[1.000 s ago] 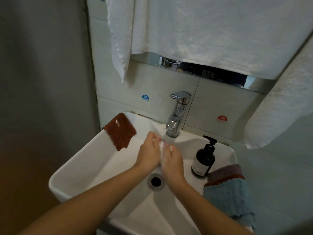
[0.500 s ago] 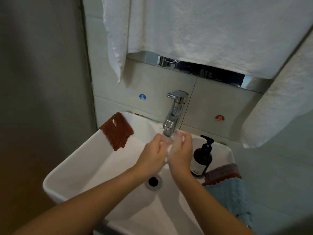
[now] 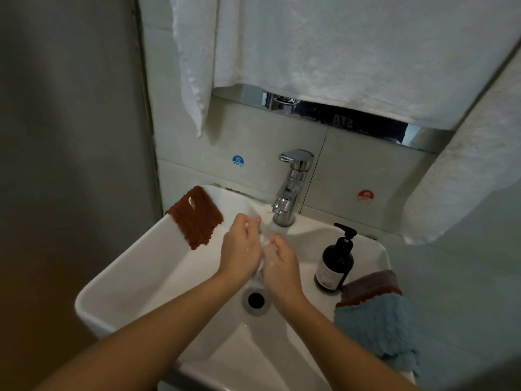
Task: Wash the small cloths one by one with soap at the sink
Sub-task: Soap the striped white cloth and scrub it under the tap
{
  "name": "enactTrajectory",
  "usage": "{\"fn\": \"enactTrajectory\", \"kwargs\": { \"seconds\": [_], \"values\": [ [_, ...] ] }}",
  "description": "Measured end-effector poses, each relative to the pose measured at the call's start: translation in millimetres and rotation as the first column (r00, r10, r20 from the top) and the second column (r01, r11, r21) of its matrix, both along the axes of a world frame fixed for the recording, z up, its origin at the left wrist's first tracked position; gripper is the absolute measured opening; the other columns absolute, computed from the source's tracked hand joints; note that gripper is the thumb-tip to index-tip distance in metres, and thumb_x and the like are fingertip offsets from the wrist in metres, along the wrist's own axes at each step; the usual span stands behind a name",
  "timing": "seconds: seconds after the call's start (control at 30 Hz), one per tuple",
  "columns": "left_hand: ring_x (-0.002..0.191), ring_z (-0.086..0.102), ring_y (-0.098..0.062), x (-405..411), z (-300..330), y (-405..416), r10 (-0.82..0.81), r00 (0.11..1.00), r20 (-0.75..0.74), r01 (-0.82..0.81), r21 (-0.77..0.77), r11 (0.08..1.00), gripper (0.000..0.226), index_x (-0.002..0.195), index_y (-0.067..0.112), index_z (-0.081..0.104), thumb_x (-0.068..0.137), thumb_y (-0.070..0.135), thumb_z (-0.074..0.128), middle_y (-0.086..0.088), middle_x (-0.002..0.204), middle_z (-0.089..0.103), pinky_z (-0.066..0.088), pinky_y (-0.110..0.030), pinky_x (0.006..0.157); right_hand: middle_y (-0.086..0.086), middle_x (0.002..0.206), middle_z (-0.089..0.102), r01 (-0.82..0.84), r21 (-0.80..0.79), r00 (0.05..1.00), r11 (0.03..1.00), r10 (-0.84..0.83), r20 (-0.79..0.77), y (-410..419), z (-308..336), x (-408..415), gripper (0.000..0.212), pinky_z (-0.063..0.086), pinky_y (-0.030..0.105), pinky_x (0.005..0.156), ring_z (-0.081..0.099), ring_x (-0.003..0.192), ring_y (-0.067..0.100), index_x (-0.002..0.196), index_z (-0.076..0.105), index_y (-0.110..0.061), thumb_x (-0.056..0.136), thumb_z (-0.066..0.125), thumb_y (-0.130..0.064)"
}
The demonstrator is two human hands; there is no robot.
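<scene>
Over the white sink, my left hand and my right hand are pressed together just below the chrome faucet. Their curled fingers hold a small white wet thing, apparently a cloth with lather; most of it is hidden between the palms. A brown cloth hangs over the sink's back left rim. On the right rim lies a stack of cloths: a grey-purple one on top of a brown edge, and a blue one in front. A dark soap pump bottle stands beside the stack.
The drain lies just below my hands. Large white towels hang above the faucet and at the right. A grey wall closes the left side. Blue cold and red hot stickers mark the tiles.
My hands have rubbed back and forth around the white thing, moving up toward the spout and then back down and left. The camera has shifted slightly.
</scene>
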State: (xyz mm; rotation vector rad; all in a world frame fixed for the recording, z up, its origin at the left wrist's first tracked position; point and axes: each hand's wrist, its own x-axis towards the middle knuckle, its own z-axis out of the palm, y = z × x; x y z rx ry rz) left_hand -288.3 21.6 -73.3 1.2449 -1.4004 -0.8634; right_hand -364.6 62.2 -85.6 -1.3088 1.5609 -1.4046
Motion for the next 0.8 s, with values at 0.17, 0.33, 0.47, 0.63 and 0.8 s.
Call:
{"fn": "enactTrajectory", "kwargs": {
  "seconds": [0.17, 0.33, 0.47, 0.63, 0.8],
  "values": [
    [0.061, 0.059, -0.012, -12, -7, 18, -0.257, 0.956, -0.141, 0.267, 0.060, 0.962, 0.035, 0.086, 0.010, 0.062, 0.103, 0.034, 0.043, -0.002, 0.068, 0.063, 0.047, -0.029, 0.056, 0.000, 0.071, 0.058, 0.269, -0.082, 0.954, 0.960, -0.254, 0.157, -10, 17, -14, 0.023, 0.042, 0.020, 0.047, 0.055, 0.053, 0.003, 0.083, 0.054, -0.016, 0.103, 0.041, -0.013],
    [0.065, 0.056, -0.009, 2, -7, -3, 0.003, 1.000, -0.016, -0.002, 0.009, 1.000, 0.025, 0.082, 0.018, 0.054, 0.101, 0.032, 0.048, 0.005, 0.070, 0.057, 0.044, -0.026, 0.060, -0.002, 0.071, 0.051, -0.008, 0.058, 0.983, 0.998, 0.018, -0.185, 0, 0, -6, 0.025, 0.041, 0.027, 0.060, 0.048, 0.065, 0.011, 0.077, 0.049, -0.018, 0.101, 0.043, -0.015],
    [0.063, 0.060, -0.004, -9, -1, 23, -0.285, 0.943, -0.172, 0.292, 0.016, 0.956, 0.024, 0.086, 0.020, 0.057, 0.104, 0.028, 0.043, 0.005, 0.070, 0.062, 0.046, -0.021, 0.054, -0.001, 0.072, 0.056, 0.274, -0.112, 0.960, 0.955, -0.264, 0.099, -13, 16, -15, 0.020, 0.041, 0.018, 0.049, 0.051, 0.054, 0.001, 0.086, 0.054, -0.016, 0.103, 0.043, -0.016],
    [0.066, 0.054, -0.008, -1, -4, 1, -0.020, 0.995, -0.100, 0.019, -0.002, 1.000, 0.024, 0.084, 0.017, 0.053, 0.102, 0.032, 0.046, 0.003, 0.071, 0.056, 0.044, -0.030, 0.064, 0.006, 0.074, 0.055, 0.033, 0.158, 0.998, 0.987, -0.024, -0.062, -8, -4, -4, 0.026, 0.044, 0.033, 0.061, 0.052, 0.068, 0.015, 0.076, 0.050, -0.017, 0.101, 0.041, -0.017],
    [0.083, 0.067, -0.018, -12, -8, 22, -0.299, 0.942, -0.151, 0.318, 0.116, 0.941, 0.025, 0.096, 0.017, 0.054, 0.101, 0.040, 0.046, -0.003, 0.087, 0.067, 0.056, -0.036, 0.070, -0.002, 0.075, 0.060, 0.324, -0.102, 0.943, 0.941, -0.312, 0.114, -15, 21, -14, 0.020, 0.043, 0.021, 0.054, 0.055, 0.062, 0.005, 0.086, 0.056, -0.018, 0.103, 0.044, -0.021]
  ]
}}
